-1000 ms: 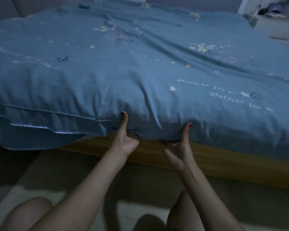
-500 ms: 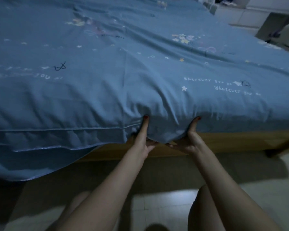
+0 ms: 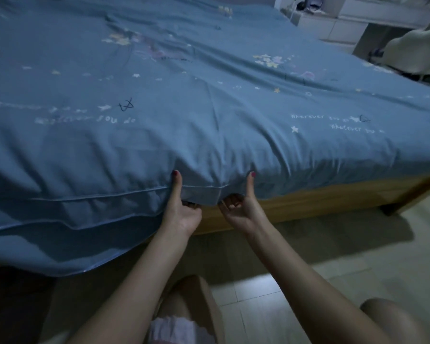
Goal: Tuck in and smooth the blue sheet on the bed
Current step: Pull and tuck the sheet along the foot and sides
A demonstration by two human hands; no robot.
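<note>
The blue sheet (image 3: 209,108) lay wrinkled with little stars, and the left hand (image 3: 181,209) and right hand (image 3: 241,207) pinched its edge — thumbs up, fingers hidden under it.

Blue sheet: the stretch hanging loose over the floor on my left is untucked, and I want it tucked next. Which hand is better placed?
Left hand, probably. It grips the blue sheet edge right beside the hanging flap; the right hand grips farther along, over the bare wooden bed frame.

White script printed on my blue sheet (image 3: 233,115) read "Wherever you" and "Whatever you" at the right of the frame; at left, a blurred line ended "you do".
</note>
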